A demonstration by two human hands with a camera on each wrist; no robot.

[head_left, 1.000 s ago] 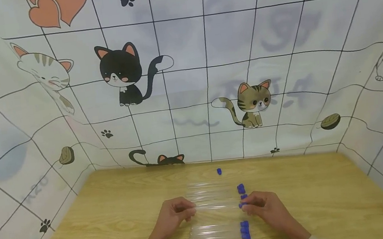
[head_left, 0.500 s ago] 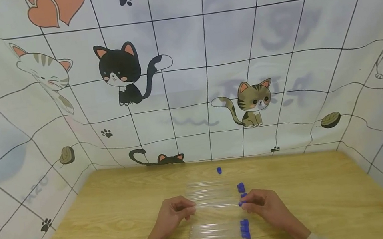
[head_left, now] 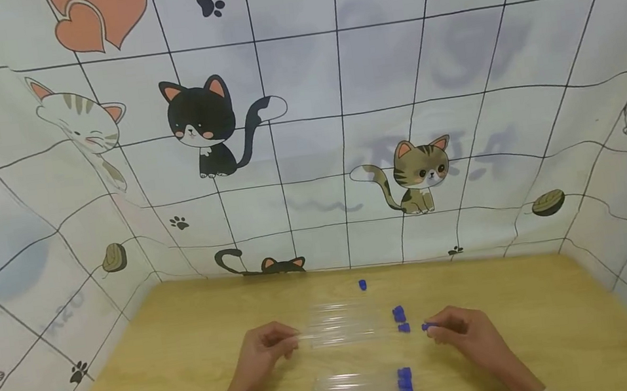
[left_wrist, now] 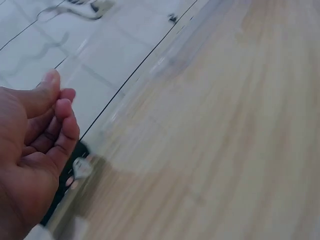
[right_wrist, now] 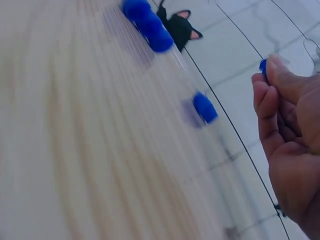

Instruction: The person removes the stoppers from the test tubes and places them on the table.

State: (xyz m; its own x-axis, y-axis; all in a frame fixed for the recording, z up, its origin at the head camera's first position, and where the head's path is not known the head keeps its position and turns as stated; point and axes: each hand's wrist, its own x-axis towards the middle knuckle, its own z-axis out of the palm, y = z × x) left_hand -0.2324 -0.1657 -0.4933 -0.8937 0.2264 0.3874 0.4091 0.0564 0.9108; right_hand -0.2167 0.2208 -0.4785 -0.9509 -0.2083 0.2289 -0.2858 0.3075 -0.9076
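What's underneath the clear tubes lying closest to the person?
The wood-grained tabletop shows through the clear tubes. The solid blue caps at their right ends hide whatever is directly beneath them.

No text, label, brand or number can be read; the cloth [head_left: 299, 85] bears faint grey marks that look like lettering: a small group [head_left: 64, 312] low on the left side, blurred shapes [head_left: 483, 150] beside the brown cat [head_left: 422, 171], and a larger mark [head_left: 476, 52] above them; all too faint to make out
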